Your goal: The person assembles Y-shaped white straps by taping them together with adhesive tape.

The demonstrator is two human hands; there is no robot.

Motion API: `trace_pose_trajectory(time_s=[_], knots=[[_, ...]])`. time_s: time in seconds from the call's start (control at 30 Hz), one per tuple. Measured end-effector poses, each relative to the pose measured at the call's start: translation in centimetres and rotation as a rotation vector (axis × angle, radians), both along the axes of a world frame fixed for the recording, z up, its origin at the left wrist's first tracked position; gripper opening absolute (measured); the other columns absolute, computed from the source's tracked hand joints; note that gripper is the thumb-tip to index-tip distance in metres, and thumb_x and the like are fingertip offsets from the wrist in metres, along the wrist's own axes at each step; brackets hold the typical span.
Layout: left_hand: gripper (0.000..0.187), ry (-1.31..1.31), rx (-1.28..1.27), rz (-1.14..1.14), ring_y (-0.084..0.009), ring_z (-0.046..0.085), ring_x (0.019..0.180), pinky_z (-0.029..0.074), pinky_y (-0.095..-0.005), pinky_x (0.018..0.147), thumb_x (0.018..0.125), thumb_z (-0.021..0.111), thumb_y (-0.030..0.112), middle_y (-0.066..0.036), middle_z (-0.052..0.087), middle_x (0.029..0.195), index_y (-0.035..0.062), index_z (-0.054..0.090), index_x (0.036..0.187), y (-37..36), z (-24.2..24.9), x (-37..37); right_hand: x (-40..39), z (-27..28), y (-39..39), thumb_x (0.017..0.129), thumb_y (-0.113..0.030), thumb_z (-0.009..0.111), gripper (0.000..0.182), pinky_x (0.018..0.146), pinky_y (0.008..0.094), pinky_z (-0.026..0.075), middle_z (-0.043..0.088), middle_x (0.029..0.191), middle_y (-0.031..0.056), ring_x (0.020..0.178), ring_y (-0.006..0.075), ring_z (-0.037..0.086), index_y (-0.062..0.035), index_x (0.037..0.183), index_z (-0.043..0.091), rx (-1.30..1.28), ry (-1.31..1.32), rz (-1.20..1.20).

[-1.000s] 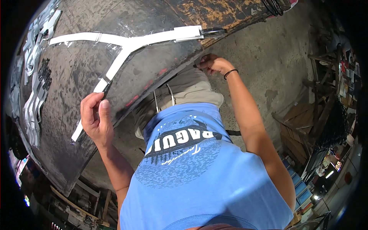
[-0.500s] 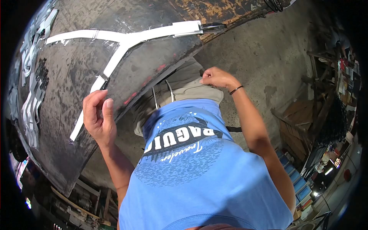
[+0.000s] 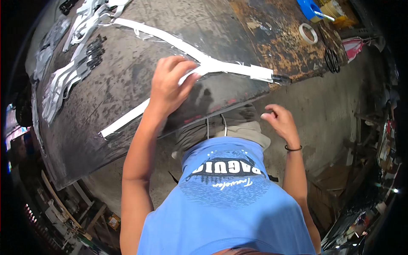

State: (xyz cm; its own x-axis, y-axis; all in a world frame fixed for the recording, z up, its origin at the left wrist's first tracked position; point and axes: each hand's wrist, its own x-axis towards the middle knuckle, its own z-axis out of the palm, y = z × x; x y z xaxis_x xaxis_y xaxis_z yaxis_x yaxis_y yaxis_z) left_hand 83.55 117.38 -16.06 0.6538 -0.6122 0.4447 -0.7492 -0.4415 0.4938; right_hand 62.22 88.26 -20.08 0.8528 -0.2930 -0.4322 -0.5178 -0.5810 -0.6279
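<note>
A white Y-shaped strap (image 3: 206,66) lies on the dark, worn tabletop (image 3: 127,91), its right end ending in a black piece (image 3: 281,79). My left hand (image 3: 170,87) is over the strap's lower arm close to the junction. Its fingers are curved, and white strap shows in the gap between forefinger and thumb. Off the table's front edge hangs my right hand (image 3: 281,124), fingers loosely bent and thumb apart, with nothing visible in it. A dark band (image 3: 293,148) circles that wrist.
Bundles of white and grey straps (image 3: 63,87) lie at the table's left side, with dark pieces (image 3: 95,53) among them. Toward the far right are a tape roll (image 3: 308,33), a blue object (image 3: 309,9), a yellowish container (image 3: 332,12) and black-handled scissors (image 3: 332,60).
My left hand has moved along the strap's lower arm toward the junction. My right hand has loosened from a pinch near the shorts. The view has shifted, bringing the table's far right side in.
</note>
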Motion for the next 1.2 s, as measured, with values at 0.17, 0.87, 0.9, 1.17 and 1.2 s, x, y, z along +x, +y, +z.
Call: trace_pose_trajectory(time_s=[0.17,0.87,0.9,1.17,1.2], knots=[[0.032,-0.028,0.094,-0.118,-0.0317,0.053,0.107,0.042,-0.0437,0.091,0.074,0.078,0.017,-0.009,0.061,0.11,0.0101,0.067,0.103,-2.7,-2.1,2.6,7.2,5.2,5.0,0.083,-0.006,0.069,0.016,0.067,0.0337,0.048,0.062,0.087,0.0118,0.076,0.0256,0.062,-0.0022,0.098,0.067,-0.096,-0.656,0.038],[0.015,-0.1,0.106,-0.206,-0.027,0.054,0.106,0.041,-0.0416,0.087,0.074,0.072,0.014,-0.007,0.06,0.105,0.008,0.068,0.086,-3.4,-3.7,3.5,15.9,0.1,9.3,0.084,-0.009,0.065,0.011,0.066,0.0434,0.05,0.055,0.092,0.0117,0.079,0.0343,0.061,-0.0051,0.093,0.06,-0.331,-0.699,0.356],[0.015,-0.096,0.151,-0.215,-0.0277,0.054,0.108,0.04,-0.0424,0.088,0.075,0.072,0.015,-0.007,0.06,0.106,0.0087,0.068,0.088,-3.5,-3.8,3.6,15.9,0.1,9.3,0.085,-0.009,0.064,0.01,0.067,0.0438,0.049,0.055,0.092,0.0118,0.08,0.0346,0.061,-0.0049,0.093,0.06,-0.329,-0.691,0.342],[0.009,-0.034,0.198,-0.245,-0.0259,0.055,0.099,0.04,-0.0409,0.084,0.077,0.068,0.011,-0.004,0.059,0.097,0.0094,0.068,0.086,-4.0,-4.3,4.1,15.8,0.0,9.2,0.087,-0.011,0.062,0.01,0.068,0.0461,0.05,0.052,0.093,0.0129,0.081,0.0353,0.061,-0.0067,0.095,0.058,-0.264,-0.61,0.268],[0.009,-0.023,0.218,-0.258,-0.0255,0.054,0.099,0.04,-0.0403,0.083,0.077,0.067,0.01,-0.004,0.059,0.097,0.0095,0.068,0.085,-4.1,-4.0,4.2,15.7,0.1,9.4,0.087,-0.011,0.063,0.01,0.068,0.0452,0.049,0.054,0.093,0.0122,0.08,0.0347,0.061,-0.0058,0.095,0.059,-0.218,-0.657,0.219]])
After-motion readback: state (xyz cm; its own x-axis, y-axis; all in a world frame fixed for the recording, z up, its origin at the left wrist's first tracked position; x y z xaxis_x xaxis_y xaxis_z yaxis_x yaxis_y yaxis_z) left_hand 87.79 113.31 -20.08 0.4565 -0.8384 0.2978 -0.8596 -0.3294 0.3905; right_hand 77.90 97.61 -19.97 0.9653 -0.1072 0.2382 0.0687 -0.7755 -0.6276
